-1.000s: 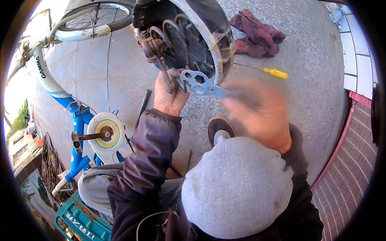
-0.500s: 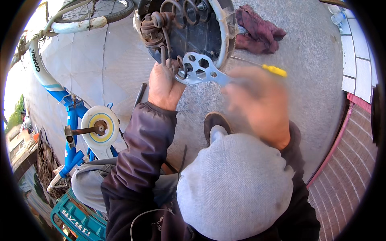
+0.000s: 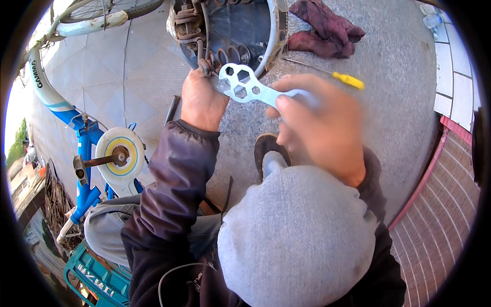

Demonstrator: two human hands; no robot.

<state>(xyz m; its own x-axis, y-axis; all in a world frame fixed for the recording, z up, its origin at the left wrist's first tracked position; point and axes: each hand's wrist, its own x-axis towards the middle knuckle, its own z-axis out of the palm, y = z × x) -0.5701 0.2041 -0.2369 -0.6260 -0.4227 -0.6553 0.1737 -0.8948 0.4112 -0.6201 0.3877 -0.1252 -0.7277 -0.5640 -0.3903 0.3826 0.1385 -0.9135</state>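
Observation:
At the top centre a worn bicycle saddle (image 3: 238, 38) lies upside down, its dark underside and rusty coil springs (image 3: 189, 28) facing up. My left hand (image 3: 203, 101) grips the saddle's near end by the springs, and its fingertips are hidden there. A flat silver multi-hole bicycle spanner (image 3: 263, 93) is held in my right hand (image 3: 319, 120), fingers closed round its handle; the hand is partly blurred. The spanner's head, with hexagonal holes, overlaps the near springs from this view. Whether it is seated on a nut cannot be made out.
A yellow-handled screwdriver (image 3: 348, 80) and a dark red rag (image 3: 330, 30) lie right of the saddle. On the left stands a blue and white bicycle frame (image 3: 84, 133) with its crank. A teal plastic crate (image 3: 97, 279) is lower left. My shoe (image 3: 268, 147) is below the spanner.
The saddle and my left hand have shifted slightly up and left in view. The spanner, in my right hand, has moved a little left and its angle has changed.

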